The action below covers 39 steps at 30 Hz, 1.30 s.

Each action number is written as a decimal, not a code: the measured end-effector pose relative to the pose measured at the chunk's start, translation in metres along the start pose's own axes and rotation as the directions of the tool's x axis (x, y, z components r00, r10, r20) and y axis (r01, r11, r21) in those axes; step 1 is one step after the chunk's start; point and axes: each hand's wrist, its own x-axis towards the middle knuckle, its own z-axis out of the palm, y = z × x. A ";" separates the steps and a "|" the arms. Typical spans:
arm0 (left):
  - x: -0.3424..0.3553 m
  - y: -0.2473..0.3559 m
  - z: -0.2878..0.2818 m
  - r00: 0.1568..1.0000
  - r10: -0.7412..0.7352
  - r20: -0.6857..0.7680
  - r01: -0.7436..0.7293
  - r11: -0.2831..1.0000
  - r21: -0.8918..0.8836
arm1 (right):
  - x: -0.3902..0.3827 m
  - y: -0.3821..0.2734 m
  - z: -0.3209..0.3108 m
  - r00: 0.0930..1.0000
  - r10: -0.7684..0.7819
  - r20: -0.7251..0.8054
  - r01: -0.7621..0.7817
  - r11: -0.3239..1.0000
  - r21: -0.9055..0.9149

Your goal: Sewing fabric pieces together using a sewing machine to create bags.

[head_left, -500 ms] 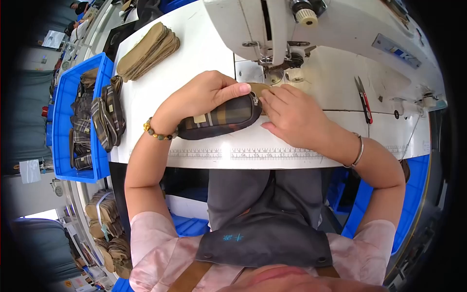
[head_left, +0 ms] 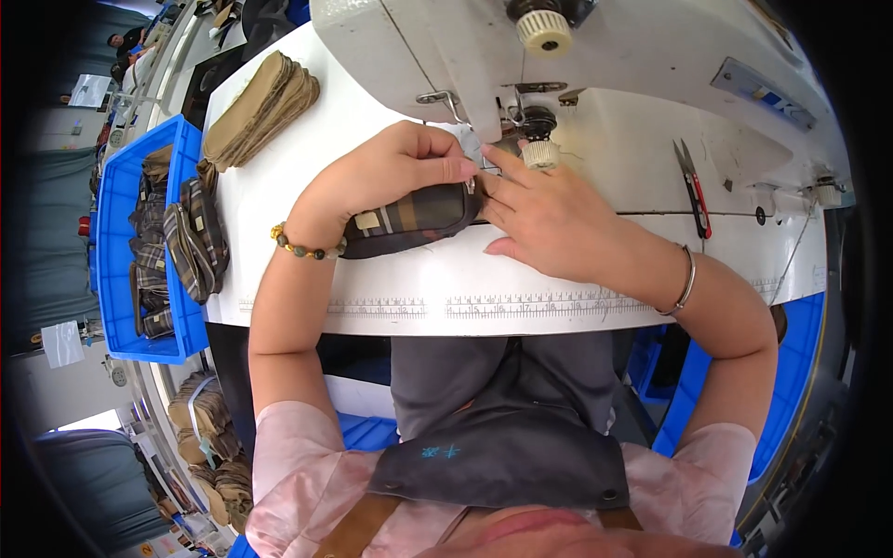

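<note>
Left hand (head_left: 386,177): gripping the plaid pouch (head_left: 409,219) at frame centre.
Right hand (head_left: 549,219): fingers spread, pressing the pouch's end beside the sewing machine (head_left: 605,46).

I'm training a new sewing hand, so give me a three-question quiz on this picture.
1. True or false: the left hand lies on the plaid pouch.
2. Where are the snips?
A. in the blue bin
B. on the machine bed, right of the right hand
C. in the left hand
3. Fill in: the tan stack lies on the white ____.

Key:
1. True; its fingers press the pouch's top edge near the needle.
2. B; they lie apart from the right hand.
3. Table, beyond the blue bin of plaid pieces.
</note>
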 end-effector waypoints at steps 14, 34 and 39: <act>0.016 -0.031 0.007 0.884 0.381 -0.272 -0.247 0.873 0.421 | -0.003 -0.012 -0.016 0.993 0.122 -0.003 -0.121 0.992 0.015; 0.016 -0.029 0.004 0.962 0.233 -0.143 -0.224 0.971 0.081 | 0.014 0.006 0.006 0.916 -0.072 -0.394 -0.012 0.978 -0.209; 0.016 -0.029 0.006 0.964 0.223 -0.144 -0.221 0.975 0.033 | 0.019 0.001 0.006 0.850 -0.162 -0.502 -0.008 0.948 -0.319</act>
